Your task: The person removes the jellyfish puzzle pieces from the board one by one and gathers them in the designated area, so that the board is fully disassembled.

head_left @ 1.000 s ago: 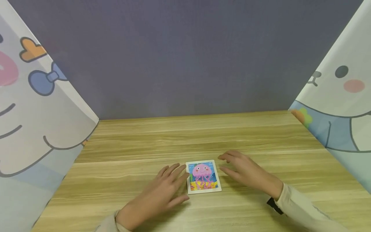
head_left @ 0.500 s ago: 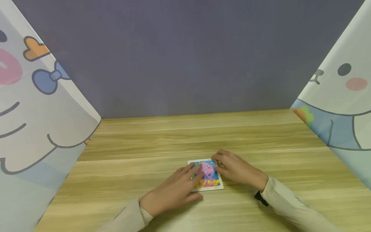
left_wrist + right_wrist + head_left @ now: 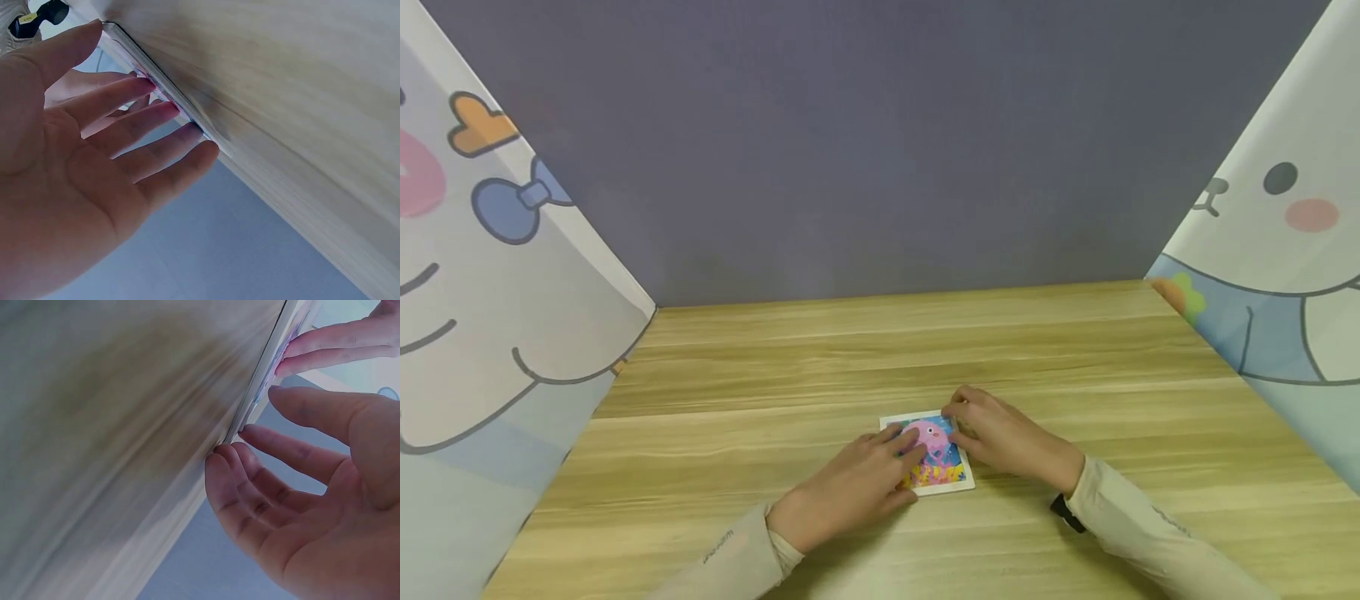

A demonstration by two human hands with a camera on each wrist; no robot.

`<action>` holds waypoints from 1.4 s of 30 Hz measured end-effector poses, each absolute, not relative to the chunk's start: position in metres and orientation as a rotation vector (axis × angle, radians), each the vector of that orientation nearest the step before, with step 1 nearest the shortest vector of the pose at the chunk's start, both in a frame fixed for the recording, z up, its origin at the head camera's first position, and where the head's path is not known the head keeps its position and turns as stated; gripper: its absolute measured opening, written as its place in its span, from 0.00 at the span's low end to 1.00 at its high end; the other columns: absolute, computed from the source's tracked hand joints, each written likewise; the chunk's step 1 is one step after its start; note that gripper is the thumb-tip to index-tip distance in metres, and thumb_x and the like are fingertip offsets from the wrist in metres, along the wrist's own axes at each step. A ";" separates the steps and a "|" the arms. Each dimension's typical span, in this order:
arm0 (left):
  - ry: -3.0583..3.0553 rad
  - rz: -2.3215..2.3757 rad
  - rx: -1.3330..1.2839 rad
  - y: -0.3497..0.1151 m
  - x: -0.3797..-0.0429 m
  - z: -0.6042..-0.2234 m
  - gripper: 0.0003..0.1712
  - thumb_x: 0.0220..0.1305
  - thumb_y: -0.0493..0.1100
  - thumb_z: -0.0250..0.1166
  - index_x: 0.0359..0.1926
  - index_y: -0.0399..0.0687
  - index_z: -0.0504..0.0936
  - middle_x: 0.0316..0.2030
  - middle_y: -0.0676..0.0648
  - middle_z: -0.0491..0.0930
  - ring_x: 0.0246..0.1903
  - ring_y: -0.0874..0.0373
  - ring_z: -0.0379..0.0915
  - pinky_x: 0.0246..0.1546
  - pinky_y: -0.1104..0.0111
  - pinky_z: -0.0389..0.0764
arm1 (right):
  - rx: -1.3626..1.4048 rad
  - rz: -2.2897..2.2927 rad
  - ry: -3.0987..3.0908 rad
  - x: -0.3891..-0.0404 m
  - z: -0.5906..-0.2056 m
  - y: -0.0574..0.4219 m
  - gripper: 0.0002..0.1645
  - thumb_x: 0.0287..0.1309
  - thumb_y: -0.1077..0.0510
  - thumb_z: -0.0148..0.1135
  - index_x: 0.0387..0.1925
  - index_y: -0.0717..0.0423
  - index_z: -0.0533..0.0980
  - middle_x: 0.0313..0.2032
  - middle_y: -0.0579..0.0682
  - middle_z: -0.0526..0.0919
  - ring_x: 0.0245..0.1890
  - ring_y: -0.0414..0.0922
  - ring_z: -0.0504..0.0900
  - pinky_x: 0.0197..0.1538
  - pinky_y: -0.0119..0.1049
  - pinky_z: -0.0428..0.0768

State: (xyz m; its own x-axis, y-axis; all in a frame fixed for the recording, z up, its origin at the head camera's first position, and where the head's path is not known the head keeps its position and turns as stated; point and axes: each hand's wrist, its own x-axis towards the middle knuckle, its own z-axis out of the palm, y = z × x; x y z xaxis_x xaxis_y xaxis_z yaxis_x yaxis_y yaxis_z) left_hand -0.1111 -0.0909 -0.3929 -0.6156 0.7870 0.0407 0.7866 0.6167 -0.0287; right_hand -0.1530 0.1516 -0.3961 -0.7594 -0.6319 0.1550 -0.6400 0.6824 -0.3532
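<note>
A small square picture board point(image 3: 940, 475) with a white border lies on the wooden table, showing a pink jellyfish over yellow coral. Extended fingers of my left hand point(image 3: 857, 483) rest across its left half and cover part of the jellyfish; its thumb lies at the near edge. From the right, my right hand point(image 3: 1007, 437) reaches the board's upper right corner with the index fingertip. In the right wrist view, the thumb point(image 3: 312, 409) stays just off the face, while the other fingers bend down to the table by the edge. Edge-on, the board point(image 3: 159, 78) looks thin and flat.
The wood-grain table point(image 3: 737, 358) runs back to a dark grey panel point(image 3: 880, 150). White cloths with cartoon animals point(image 3: 550, 308) hang at both sides. A black strap point(image 3: 1067, 512) shows under the right sleeve point(image 3: 1142, 517).
My left hand has moved right, from the board's left edge onto its picture. My right hand has come left to the upper right corner, its fingers bending more. The board stays nearly in place.
</note>
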 end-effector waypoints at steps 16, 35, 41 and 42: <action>-2.805 0.071 -1.323 -0.086 -0.105 -0.392 0.32 0.63 0.58 0.68 0.64 0.48 0.77 0.65 0.44 0.73 0.63 0.45 0.71 0.51 0.57 0.82 | 1.061 0.593 -2.869 -0.150 -0.399 0.149 0.17 0.57 0.59 0.72 0.45 0.62 0.78 0.43 0.50 0.77 0.41 0.43 0.77 0.42 0.38 0.81; -2.783 0.033 -1.340 -0.088 -0.106 -0.392 0.32 0.62 0.57 0.69 0.63 0.48 0.77 0.66 0.44 0.72 0.63 0.44 0.71 0.49 0.57 0.83 | 1.037 0.837 -2.904 -0.157 -0.397 0.149 0.15 0.56 0.61 0.72 0.40 0.57 0.74 0.34 0.45 0.76 0.33 0.38 0.74 0.35 0.32 0.76; -2.779 0.036 -1.343 -0.087 -0.106 -0.392 0.32 0.62 0.56 0.70 0.63 0.47 0.77 0.65 0.43 0.73 0.62 0.44 0.72 0.48 0.57 0.83 | 0.916 1.075 -2.912 -0.161 -0.397 0.146 0.07 0.60 0.64 0.66 0.35 0.56 0.75 0.27 0.40 0.79 0.27 0.33 0.76 0.33 0.30 0.77; -2.779 0.034 -1.346 -0.087 -0.106 -0.392 0.32 0.62 0.56 0.70 0.63 0.47 0.77 0.65 0.43 0.73 0.62 0.43 0.72 0.48 0.57 0.83 | 0.909 1.090 -2.904 -0.161 -0.397 0.146 0.06 0.60 0.65 0.66 0.35 0.56 0.75 0.27 0.40 0.80 0.26 0.32 0.76 0.33 0.31 0.78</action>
